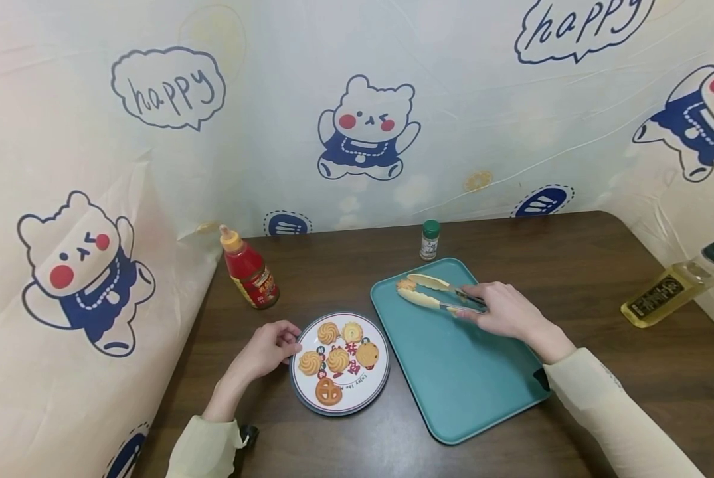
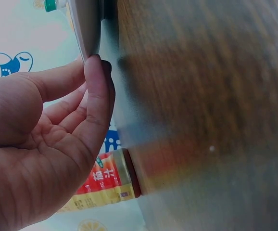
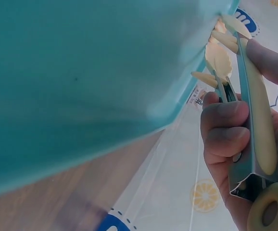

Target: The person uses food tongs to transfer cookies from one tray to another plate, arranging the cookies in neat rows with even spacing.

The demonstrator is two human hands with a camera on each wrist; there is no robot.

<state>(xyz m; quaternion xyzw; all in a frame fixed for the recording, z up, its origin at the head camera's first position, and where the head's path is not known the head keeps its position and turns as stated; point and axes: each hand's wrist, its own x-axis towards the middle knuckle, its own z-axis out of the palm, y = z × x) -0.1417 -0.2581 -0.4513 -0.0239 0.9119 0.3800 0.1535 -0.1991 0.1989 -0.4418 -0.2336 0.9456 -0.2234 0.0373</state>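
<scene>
In the head view my left hand (image 1: 271, 348) pinches the left rim of a round white plate (image 1: 364, 393) with a blue edge. On that plate lie several swirled butter cookies (image 1: 338, 360) and a pretzel-shaped cookie (image 1: 329, 392). The left wrist view shows thumb and fingertips meeting at the plate's rim (image 2: 87, 33). My right hand (image 1: 503, 309) grips food tongs (image 1: 422, 299) with cream-coloured tips. Between those tips is a small golden cookie (image 1: 406, 285), at the far left corner of a teal tray (image 1: 470, 372).
A red ketchup bottle (image 1: 252, 273) stands behind my left hand. Beyond the tray's far edge is a small green-capped shaker (image 1: 430, 240). An oil bottle (image 1: 667, 289) stands at the right of the wooden table (image 1: 333, 272). Printed sheeting (image 1: 261, 153) hangs along the back and sides.
</scene>
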